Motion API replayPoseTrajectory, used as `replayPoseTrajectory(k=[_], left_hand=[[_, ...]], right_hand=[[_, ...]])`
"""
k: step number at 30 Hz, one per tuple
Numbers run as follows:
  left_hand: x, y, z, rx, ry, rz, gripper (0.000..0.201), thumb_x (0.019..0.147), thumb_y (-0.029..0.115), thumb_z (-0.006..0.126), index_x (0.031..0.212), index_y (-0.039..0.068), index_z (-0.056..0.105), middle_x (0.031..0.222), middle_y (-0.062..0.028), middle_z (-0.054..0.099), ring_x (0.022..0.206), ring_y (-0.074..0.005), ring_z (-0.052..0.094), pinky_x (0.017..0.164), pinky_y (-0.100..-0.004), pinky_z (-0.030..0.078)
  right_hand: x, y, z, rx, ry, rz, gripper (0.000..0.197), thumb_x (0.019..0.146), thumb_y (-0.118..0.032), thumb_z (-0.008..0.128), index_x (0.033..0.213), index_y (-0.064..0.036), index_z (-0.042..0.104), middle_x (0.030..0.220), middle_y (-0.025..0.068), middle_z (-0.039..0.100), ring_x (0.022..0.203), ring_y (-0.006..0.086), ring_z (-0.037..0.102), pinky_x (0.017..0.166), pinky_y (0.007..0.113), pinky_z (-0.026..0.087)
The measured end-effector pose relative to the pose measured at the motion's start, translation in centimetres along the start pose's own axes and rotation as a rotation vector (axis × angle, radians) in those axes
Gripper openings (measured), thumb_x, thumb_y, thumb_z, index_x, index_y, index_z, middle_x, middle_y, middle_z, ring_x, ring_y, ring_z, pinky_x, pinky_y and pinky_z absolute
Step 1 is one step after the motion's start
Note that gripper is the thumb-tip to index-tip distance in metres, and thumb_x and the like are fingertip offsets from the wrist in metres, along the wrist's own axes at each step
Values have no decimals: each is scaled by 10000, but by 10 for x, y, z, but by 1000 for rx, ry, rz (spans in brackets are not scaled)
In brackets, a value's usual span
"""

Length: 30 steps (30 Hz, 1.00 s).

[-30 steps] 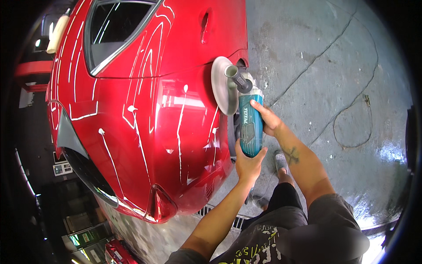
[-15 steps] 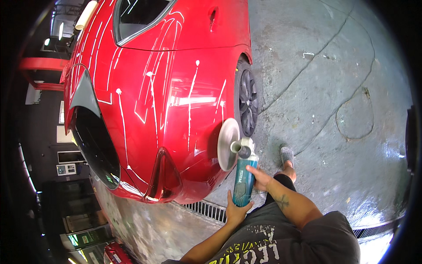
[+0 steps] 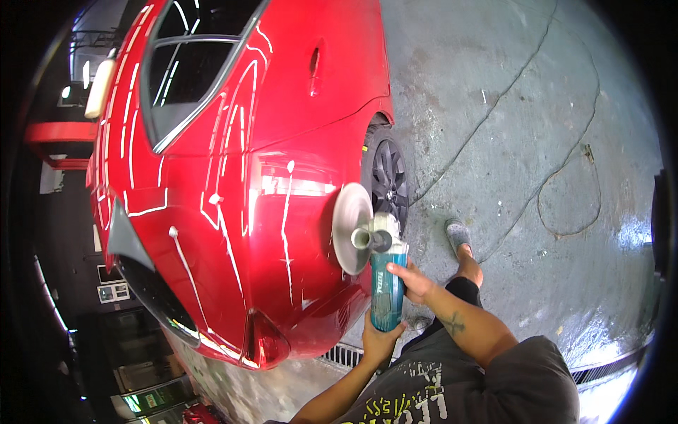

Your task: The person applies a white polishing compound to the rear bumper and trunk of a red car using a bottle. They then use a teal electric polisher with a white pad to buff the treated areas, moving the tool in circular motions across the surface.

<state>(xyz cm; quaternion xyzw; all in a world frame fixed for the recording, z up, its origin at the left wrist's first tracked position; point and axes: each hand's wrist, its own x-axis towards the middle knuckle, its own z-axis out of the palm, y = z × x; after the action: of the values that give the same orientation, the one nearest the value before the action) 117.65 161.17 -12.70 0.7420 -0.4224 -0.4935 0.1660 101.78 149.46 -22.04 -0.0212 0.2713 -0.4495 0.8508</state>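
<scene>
Both my hands hold a teal and grey power polisher. Its body [image 3: 387, 300] points away from me, and the pale round pad [image 3: 352, 230] stands on edge at the far end. My left hand [image 3: 380, 340] is wrapped round the rear end of the body; my right hand [image 3: 415, 281] grips its right side near the head. The pad's face is turned to the red car's rear side panel [image 3: 311, 244], just behind the wheel [image 3: 388, 177]. It looks to be against the paint. White streaks [image 3: 288, 233] of paste or liquid run down the panel.
A power cord [image 3: 494, 106] trails over the grey floor to the right, with a loop [image 3: 558, 230] in it. A floor drain grate [image 3: 344, 355] lies by the car's rear corner. A pale bottle [image 3: 101, 85] stands on the car's far side. My shoe [image 3: 458, 233] is near the wheel.
The car sits lower and further left in the picture. The polisher has shifted slightly left and lies closer to the wheel arch. Both hands keep their hold.
</scene>
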Motion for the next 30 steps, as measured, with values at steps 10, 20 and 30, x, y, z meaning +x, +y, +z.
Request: replayPoseTrajectory(k=[10,20,30], left_hand=[[157,147,82,-2,81,233,814,861,52,881,1482,37,354,984,-51,656,697,-106,620,574,-266,519],[189,196,91,58,84,220,840,834,31,880,1497,34,366,1124,-96,635,848,-155,647,734,-321,558],[104,154,67,-64,33,1,966,781,144,903,1537,5,318,1360,-155,537,1253,-249,568,1099,-414,464]], right_hand=[[110,-208,-14,-36,49,-28,845,934,-496,832,1550,-104,407,1382,88,618,1254,231,621,1103,454,521],[139,-249,-27,2,111,104,916,895,-515,864,1570,-135,376,1408,106,614,1248,240,637,1076,506,547],[79,-163,-21,82,18,157,813,854,-238,929,1518,-99,479,1315,73,691,1243,225,652,1119,453,513]])
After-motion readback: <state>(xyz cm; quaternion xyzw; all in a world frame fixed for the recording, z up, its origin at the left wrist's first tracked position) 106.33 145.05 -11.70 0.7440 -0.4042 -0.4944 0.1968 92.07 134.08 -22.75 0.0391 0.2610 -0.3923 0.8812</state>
